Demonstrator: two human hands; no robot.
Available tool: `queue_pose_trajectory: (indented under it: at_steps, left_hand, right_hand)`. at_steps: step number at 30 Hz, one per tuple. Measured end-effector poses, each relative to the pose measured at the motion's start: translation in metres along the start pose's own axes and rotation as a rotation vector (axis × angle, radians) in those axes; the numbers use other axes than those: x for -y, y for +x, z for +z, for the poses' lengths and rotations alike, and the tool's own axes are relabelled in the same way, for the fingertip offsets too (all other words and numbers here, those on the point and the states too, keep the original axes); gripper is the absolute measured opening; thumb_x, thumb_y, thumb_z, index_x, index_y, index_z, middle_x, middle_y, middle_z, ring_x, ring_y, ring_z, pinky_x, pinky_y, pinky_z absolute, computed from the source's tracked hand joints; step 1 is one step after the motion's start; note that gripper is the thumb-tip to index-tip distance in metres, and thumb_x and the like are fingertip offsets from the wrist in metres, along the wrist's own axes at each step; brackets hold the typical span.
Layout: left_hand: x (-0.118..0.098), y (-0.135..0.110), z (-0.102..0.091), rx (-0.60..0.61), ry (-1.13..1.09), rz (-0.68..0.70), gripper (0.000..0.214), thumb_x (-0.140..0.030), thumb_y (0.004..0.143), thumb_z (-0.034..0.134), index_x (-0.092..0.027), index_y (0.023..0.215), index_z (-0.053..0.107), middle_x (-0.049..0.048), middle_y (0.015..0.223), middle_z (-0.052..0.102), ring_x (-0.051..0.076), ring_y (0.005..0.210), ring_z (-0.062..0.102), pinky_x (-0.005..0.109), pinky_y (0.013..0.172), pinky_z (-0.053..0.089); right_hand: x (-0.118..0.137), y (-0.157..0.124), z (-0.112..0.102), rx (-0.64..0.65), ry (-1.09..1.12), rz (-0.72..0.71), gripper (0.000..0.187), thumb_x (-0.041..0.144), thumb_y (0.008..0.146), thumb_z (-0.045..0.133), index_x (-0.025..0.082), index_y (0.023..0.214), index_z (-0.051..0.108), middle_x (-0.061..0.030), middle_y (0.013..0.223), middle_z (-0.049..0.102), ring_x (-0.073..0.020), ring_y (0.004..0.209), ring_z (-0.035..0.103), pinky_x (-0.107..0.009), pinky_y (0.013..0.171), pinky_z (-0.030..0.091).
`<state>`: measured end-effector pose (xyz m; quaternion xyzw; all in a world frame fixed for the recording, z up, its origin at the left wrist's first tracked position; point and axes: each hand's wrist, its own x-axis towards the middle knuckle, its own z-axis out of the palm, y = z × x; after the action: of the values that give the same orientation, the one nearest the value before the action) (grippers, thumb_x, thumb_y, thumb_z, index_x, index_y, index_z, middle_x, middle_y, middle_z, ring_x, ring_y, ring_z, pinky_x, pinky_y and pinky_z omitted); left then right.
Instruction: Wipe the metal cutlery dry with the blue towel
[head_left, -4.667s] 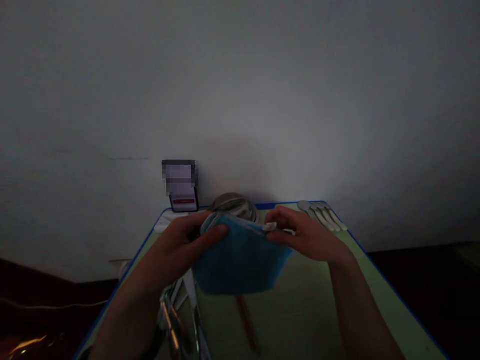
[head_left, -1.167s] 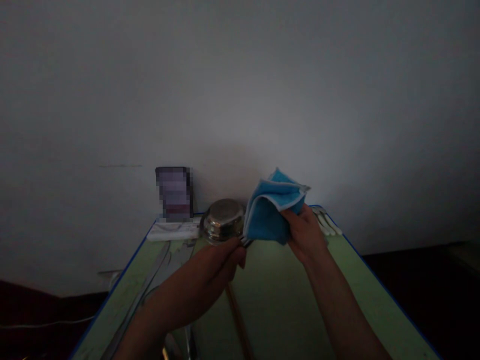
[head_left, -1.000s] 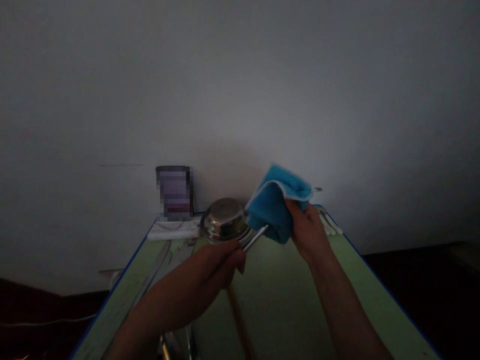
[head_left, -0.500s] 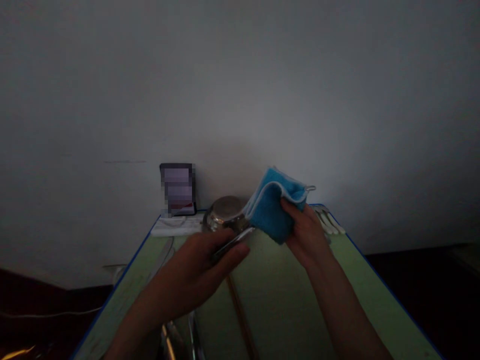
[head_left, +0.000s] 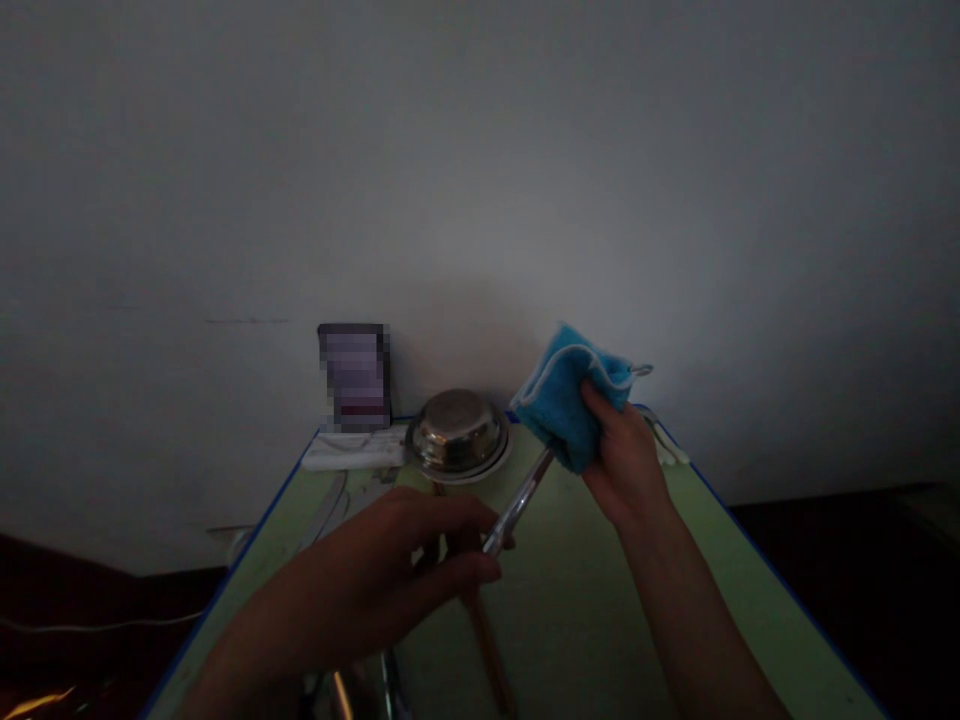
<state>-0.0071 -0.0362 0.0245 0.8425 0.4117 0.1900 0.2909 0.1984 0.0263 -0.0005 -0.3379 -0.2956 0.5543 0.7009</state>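
Observation:
My left hand point(head_left: 405, 565) pinches the near end of a slim, shiny metal utensil point(head_left: 519, 502) between thumb and fingers. The utensil slants up to the right, and its far end is hidden in a folded blue cloth point(head_left: 562, 405) with pale edging and a small hanging loop. My right hand point(head_left: 634, 465) is closed around that cloth, thumb on the near side. Because the far end is covered, the utensil's kind cannot be made out. Both hands are above the green table point(head_left: 592, 620).
An upturned metal bowl point(head_left: 457, 430) stands by the wall. Left of it are a white power strip point(head_left: 352, 450) and a propped, blurred screen point(head_left: 356, 380). Pale-handled cutlery point(head_left: 671, 445) lies at the far right. Brown sticks point(head_left: 489, 655) and shiny metal pieces point(head_left: 394, 685) lie nearer.
My right hand and the cloth have shifted slightly right and up. My left hand has moved a little down, and more of the utensil's handle now shows between the hands.

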Motion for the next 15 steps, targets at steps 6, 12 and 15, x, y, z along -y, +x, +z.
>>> queue_pose_trajectory:
  at_steps: [6, 12, 15]
  left_hand:
    - [-0.001, 0.012, 0.000, 0.041, -0.083, -0.023, 0.017, -0.040, 0.078, 0.062, -0.024, 0.084, 0.062, -0.0048, 0.070, 0.063, 0.011, 0.063, 0.058, 0.020, 0.057, 0.042]
    - [-0.002, 0.011, 0.002, -0.065, -0.106, 0.002, 0.020, -0.030, 0.080, 0.061, -0.024, 0.098, 0.055, -0.0031, 0.081, 0.061, 0.011, 0.069, 0.056, 0.020, 0.061, 0.046]
    - [-0.001, 0.010, 0.004, -0.013, -0.066, 0.062, 0.034, -0.025, 0.084, 0.057, -0.033, 0.116, 0.050, -0.0033, 0.094, 0.063, 0.011, 0.073, 0.058, 0.021, 0.066, 0.047]
  right_hand:
    - [-0.001, -0.004, 0.003, -0.013, -0.006, 0.017, 0.031, 0.035, 0.069, 0.068, 0.019, 0.095, 0.063, -0.0038, 0.099, 0.070, -0.0193, 0.089, 0.066, -0.032, 0.075, 0.054]
    - [-0.003, -0.004, 0.005, -0.014, 0.023, 0.020, 0.030, 0.036, 0.072, 0.065, 0.021, 0.098, 0.062, -0.0020, 0.103, 0.069, -0.0173, 0.086, 0.066, -0.031, 0.075, 0.054]
    - [-0.002, -0.006, 0.007, 0.002, -0.003, 0.033, 0.030, 0.037, 0.072, 0.065, 0.022, 0.098, 0.062, -0.0020, 0.105, 0.068, -0.0182, 0.089, 0.065, -0.032, 0.076, 0.053]
